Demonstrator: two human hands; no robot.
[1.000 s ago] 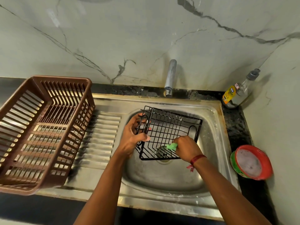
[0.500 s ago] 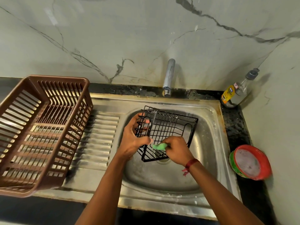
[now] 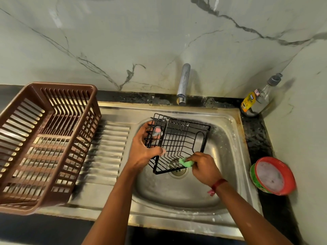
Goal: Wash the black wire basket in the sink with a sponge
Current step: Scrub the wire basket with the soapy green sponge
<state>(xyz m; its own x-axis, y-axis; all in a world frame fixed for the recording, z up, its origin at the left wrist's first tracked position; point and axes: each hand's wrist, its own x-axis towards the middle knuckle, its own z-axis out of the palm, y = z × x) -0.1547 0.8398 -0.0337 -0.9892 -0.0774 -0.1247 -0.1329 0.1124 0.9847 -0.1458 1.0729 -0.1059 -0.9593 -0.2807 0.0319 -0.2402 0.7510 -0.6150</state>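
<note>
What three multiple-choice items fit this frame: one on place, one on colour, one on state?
1. Where is the brown slatted plastic crate, relative to the steel sink basin? A. left B. inside C. right
2. What colour is the small sponge in the right hand? A. yellow B. green C. pink
3. How is the black wire basket? A. flat, untouched B. hung on a tap C. tilted, gripped by the left hand

1 A: it sits over the ribbed drainboard.
2 B: its visible part is green.
3 C: the hand wraps its side wall.
</note>
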